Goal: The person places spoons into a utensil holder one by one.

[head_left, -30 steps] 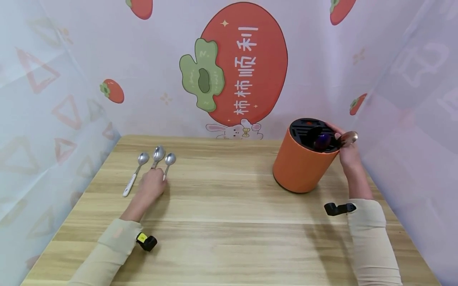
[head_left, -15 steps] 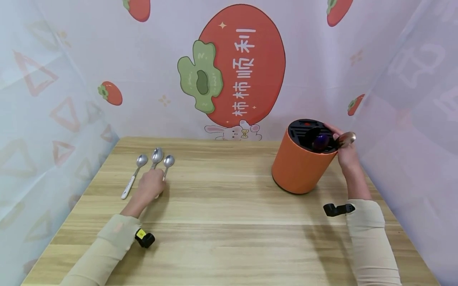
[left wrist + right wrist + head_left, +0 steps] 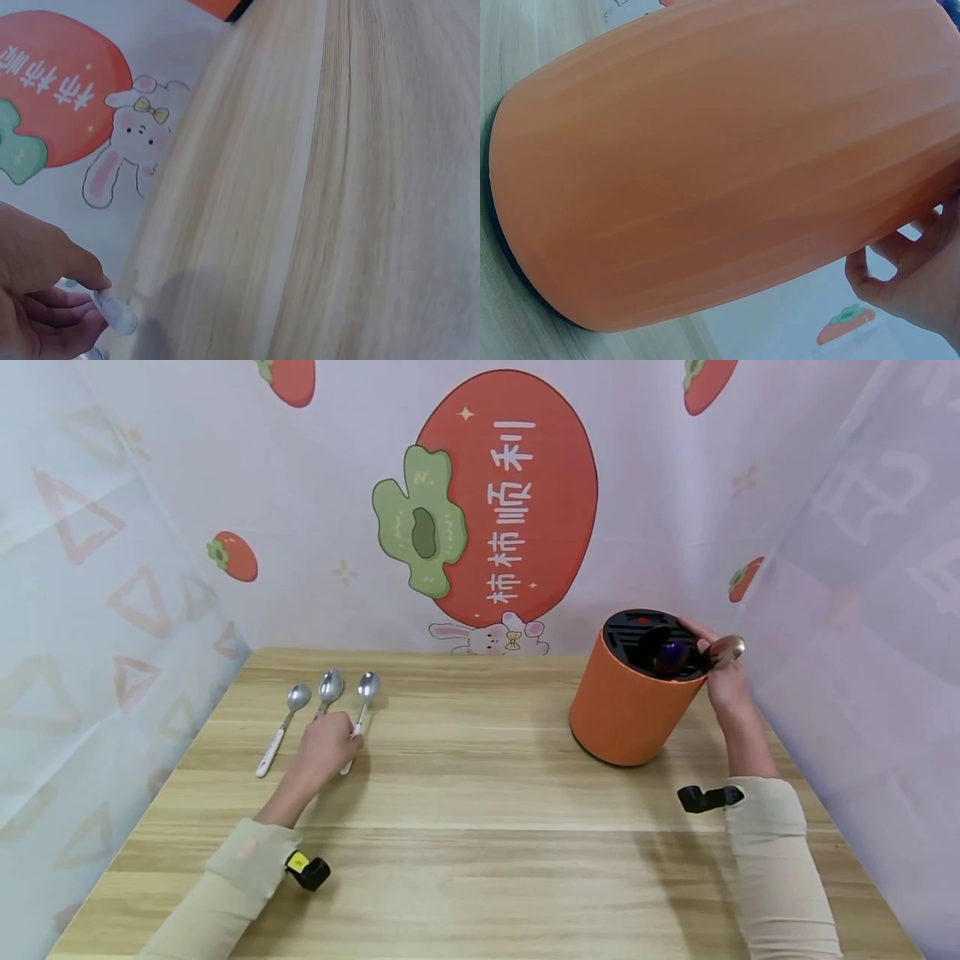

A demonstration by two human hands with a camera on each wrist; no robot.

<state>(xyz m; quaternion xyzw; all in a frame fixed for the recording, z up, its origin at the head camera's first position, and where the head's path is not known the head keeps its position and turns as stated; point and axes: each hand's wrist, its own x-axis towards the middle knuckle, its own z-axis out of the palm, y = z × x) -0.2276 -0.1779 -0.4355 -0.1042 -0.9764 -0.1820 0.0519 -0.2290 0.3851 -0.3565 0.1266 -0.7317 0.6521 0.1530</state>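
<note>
My left hand pinches the white handle of the rightmost spoon; in the left wrist view the white handle end pokes out between thumb and fingers. Left of it, a second metal spoon has its lower part hidden behind the hand. Farther left lies a third spoon with a white handle. At the right, my right hand grips the upper rim of an orange cylindrical utensil holder with a black slotted top. In the right wrist view, curled fingers touch its side.
A copper-coloured spoon and a dark purple spoon stick out of the holder's top. Wood-grain table lies between the hands. A printed persimmon backdrop rises along the table's back edge.
The rightmost spoon has shifted right and its handle now shows in my left hand, which has moved slightly right. The right hand and holder stay in place.
</note>
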